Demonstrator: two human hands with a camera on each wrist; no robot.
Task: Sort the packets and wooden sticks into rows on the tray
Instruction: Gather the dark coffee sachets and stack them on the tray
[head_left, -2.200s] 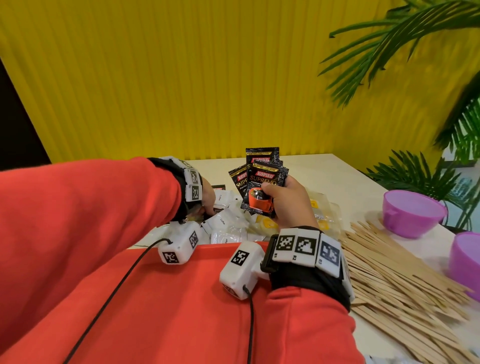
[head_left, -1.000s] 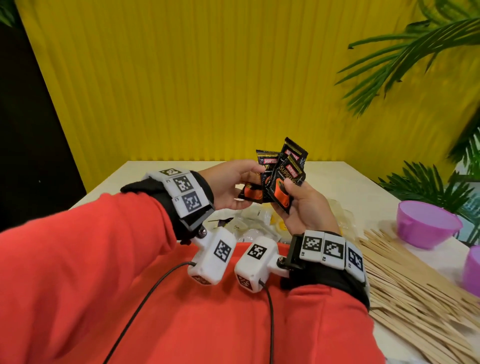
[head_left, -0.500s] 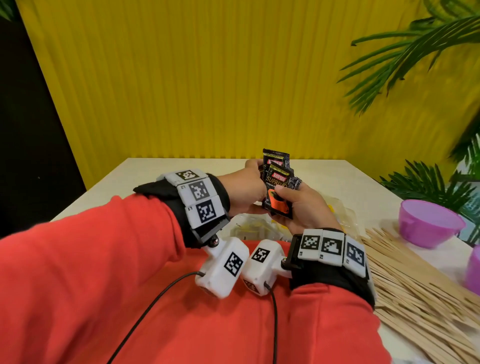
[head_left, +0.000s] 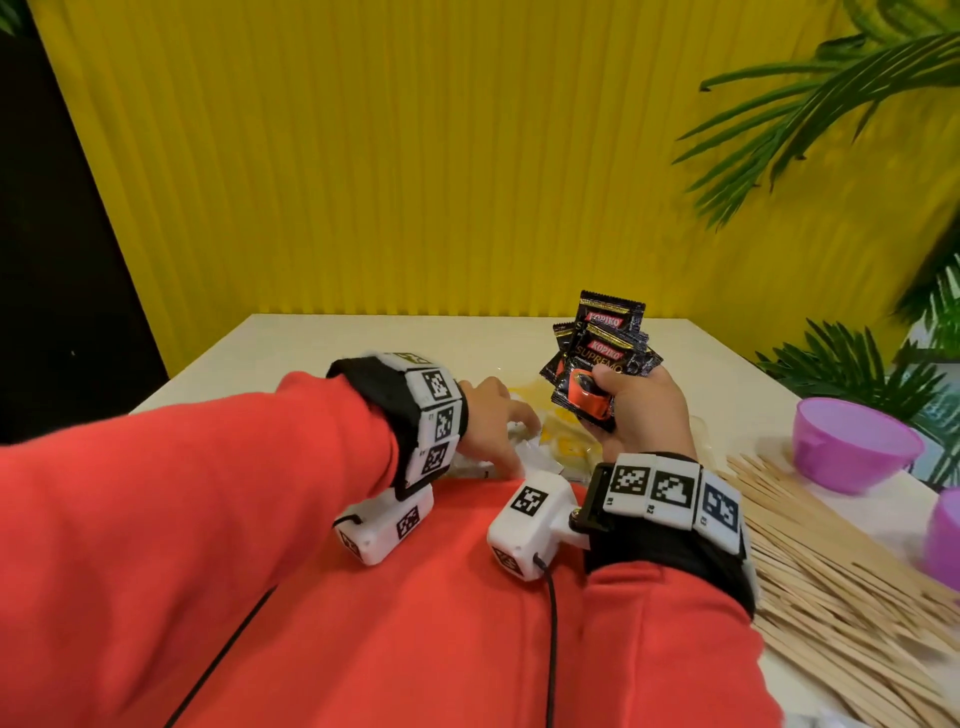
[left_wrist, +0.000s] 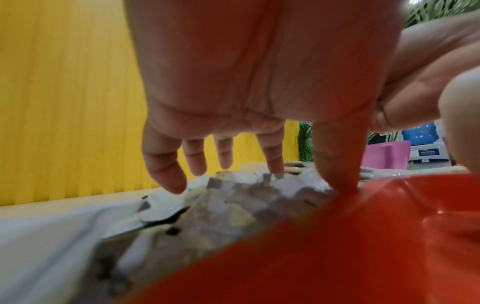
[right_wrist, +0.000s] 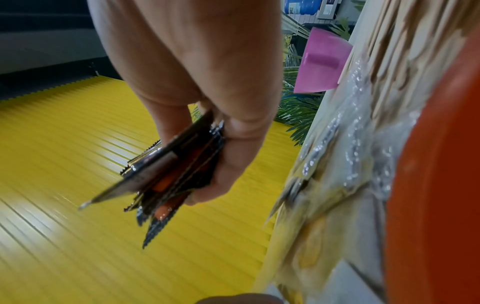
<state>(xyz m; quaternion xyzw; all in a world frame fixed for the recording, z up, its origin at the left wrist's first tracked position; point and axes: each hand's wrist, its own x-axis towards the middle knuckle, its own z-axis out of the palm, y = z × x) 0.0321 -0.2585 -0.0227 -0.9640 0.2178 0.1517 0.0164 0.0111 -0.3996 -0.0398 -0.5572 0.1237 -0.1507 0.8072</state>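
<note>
The right hand (head_left: 641, 410) is clamped on a fanned bunch of black coffee packets (head_left: 602, 358), thumb across the front of the nearest one and fingers curled behind; the right wrist view shows the bunch edge-on, pinched between thumb and fingers. It is held up in the air just beyond the far edge of the red tray (head_left: 452, 582). The left hand (head_left: 488, 415) holds nothing. Its fingers are spread and reach down onto the heap of white and clear packets (head_left: 524, 447) at the tray's far edge, the fingertips (left_wrist: 171, 181) touching or almost touching the top of the pile — the left wrist view is too blurred to say which.

The loose wooden sticks (head_left: 841, 571) lie in a wide heap on the table to the right of the tray, untouched, with two purple bowls (head_left: 857, 441) beyond them.

By my reading the sorting is at an early stage: black packets are being gathered into one hand, and no row of anything shows on the tray. Laying out the black ones, then the white and yellow ones, then the sticks, all seems left to do.

Much of the tray is hidden under the red sleeves, so rows beneath them cannot be ruled out. How many packets the bunch holds is unclear, and the heap's printing is unreadable.
</note>
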